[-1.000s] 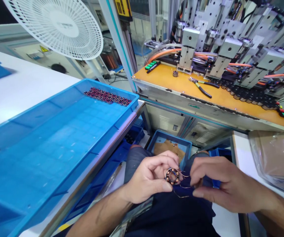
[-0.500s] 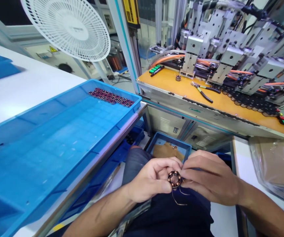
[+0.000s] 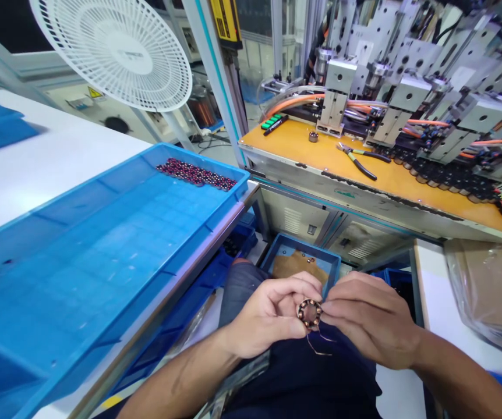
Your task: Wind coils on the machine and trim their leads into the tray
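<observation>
A small ring-shaped motor stator (image 3: 309, 314) with copper windings sits above my lap, its open centre facing me. My left hand (image 3: 272, 311) pinches it between thumb and fingers from the left. Loose copper wire ends (image 3: 318, 344) hang from its lower edge. At its right side my right hand (image 3: 371, 317) is closed, fingertips pressed together against the rim; whatever lies between them, perhaps a wire, is too small to make out.
A large blue tray (image 3: 115, 262) on the left holds rows of wound stators (image 3: 196, 174) at its far end. Pliers (image 3: 360, 160) and one part (image 3: 313, 137) lie on the orange machine bench (image 3: 286, 142). A blue bin (image 3: 333, 265) stands below; a white fan (image 3: 120, 52) is at back left.
The stator has turned slightly in my left hand, and its hanging wires have shifted. My right fingers have drawn closer together beside the rim. The view has moved a little.
</observation>
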### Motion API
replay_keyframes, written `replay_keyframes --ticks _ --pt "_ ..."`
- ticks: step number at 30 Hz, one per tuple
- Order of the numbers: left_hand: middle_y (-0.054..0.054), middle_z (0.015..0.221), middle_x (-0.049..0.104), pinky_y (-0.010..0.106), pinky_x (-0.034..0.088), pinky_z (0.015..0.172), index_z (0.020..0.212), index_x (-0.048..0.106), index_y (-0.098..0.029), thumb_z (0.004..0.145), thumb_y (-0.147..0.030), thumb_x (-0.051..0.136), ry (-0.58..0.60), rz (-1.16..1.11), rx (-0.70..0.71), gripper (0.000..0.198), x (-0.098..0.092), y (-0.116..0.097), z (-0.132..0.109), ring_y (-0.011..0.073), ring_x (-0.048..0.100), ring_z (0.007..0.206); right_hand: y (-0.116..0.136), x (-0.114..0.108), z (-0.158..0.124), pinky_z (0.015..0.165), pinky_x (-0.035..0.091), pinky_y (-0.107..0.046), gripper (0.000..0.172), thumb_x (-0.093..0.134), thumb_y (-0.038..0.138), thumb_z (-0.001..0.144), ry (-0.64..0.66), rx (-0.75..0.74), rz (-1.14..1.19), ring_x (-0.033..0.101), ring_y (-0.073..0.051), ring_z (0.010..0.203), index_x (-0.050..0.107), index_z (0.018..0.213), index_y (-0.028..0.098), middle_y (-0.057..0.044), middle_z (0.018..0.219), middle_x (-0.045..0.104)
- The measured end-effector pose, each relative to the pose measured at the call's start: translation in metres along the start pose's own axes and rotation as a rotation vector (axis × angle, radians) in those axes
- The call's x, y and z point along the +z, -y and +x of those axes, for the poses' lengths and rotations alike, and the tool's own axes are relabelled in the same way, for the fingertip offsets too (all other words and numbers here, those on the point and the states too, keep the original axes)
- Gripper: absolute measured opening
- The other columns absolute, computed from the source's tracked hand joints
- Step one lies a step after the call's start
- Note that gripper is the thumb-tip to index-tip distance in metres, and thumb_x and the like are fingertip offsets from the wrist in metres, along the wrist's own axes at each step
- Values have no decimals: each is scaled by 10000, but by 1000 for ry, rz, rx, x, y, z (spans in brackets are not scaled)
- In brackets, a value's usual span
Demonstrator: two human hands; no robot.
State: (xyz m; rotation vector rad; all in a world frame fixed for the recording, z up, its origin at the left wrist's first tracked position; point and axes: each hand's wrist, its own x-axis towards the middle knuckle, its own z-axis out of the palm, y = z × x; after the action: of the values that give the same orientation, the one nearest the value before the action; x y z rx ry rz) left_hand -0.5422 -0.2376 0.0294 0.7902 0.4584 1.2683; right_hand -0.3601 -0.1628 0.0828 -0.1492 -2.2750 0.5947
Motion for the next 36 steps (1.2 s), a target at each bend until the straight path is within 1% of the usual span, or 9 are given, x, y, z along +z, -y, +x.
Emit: replay_keyframes --ticks 5,7,10,12,14,21,31,33,36 --pt "48 1017 561 200 491 740 1067 766 -263 781 -171 770 -20 225 168 300 0 -1 1 103 571 840 5 15 -6 612 523 -245 87 559 79 908 -116 131 -1 615 -126 662 617 911 145 -52 755 645" --pt "58 1073 588 224 499 777 1132 735 -289 768 -159 780 -52 272 202 389 -1 0 0 132 589 906 6 19 -9 602 519 -241 90 543 86 910 -158 145 -24 611 -122 647 597 888 154 -43 744 631" --pt "51 1017 637 237 497 783 1210 677 -260 706 -238 847 -77 323 112 532 -4 -1 -4 143 599 874 5 21 -11 603 523 -240 100 530 80 908 -185 111 -53 612 -126 648 589 882 156 -43 744 626" --pt "27 894 645 215 483 741 1150 682 -199 746 -285 820 -62 373 1 436 -5 -4 -6 114 583 783 4 21 -12 598 525 -238 105 524 71 910 -180 84 -57 607 -127 648 589 899 153 -44 746 621" --pt "11 818 638 199 472 701 1082 676 -167 827 -282 746 -59 396 -61 288 -4 -8 -8 93 579 724 3 20 -13 595 526 -238 102 528 64 909 -173 62 -53 601 -128 649 589 903 145 -47 746 615" --pt "6 805 670 203 523 697 1088 650 -176 870 -212 697 -125 375 -20 226 4 -7 -10 106 684 732 6 22 -12 605 524 -240 112 532 66 909 -207 73 -96 590 -124 634 606 857 132 -51 740 622" --pt "3 823 682 188 536 704 1116 679 -223 874 -132 682 -112 346 65 258 -1 0 -9 91 686 740 7 23 -13 624 547 -234 110 546 81 910 -239 100 -144 617 -122 642 621 880 154 -34 738 653" --pt "8 881 668 197 542 720 1133 681 -251 868 -106 680 -84 310 102 302 -2 3 -8 88 684 754 7 23 -14 619 545 -234 119 546 69 898 -236 116 -153 626 -127 648 624 883 158 -35 740 654" --pt "38 1068 615 230 557 738 1123 691 -265 814 -109 740 -26 231 180 350 -3 3 -6 103 687 799 5 23 -16 618 540 -238 138 550 45 874 -242 148 -150 633 -134 653 619 882 164 -35 738 648"
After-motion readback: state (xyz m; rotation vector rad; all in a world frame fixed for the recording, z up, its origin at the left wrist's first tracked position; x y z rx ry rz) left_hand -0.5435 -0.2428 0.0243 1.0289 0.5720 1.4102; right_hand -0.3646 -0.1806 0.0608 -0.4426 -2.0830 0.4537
